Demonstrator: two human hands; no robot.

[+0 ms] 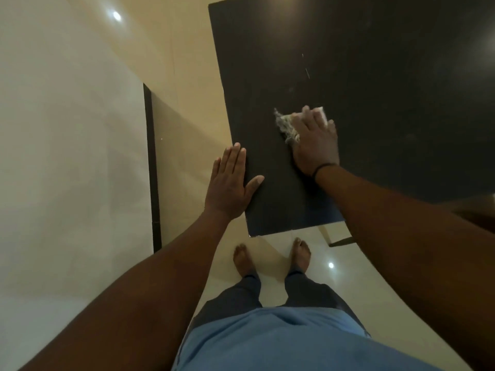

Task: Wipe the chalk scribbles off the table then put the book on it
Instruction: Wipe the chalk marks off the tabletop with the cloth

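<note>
A dark, almost black table (375, 76) fills the upper right of the head view. My right hand (314, 144) presses flat on a pale frayed cloth (286, 124) near the table's left part; the cloth shows beyond my fingertips and to the left of them. Faint white chalk marks (307, 72) remain on the tabletop beyond the cloth. My left hand (230, 183) lies flat with fingers apart on the table's left edge and holds nothing. No book is in view.
A glossy cream tiled floor (187, 62) surrounds the table. A white wall (67, 143) with a dark vertical edge strip (152, 167) stands at the left. My bare feet (243, 259) are just below the table's near corner.
</note>
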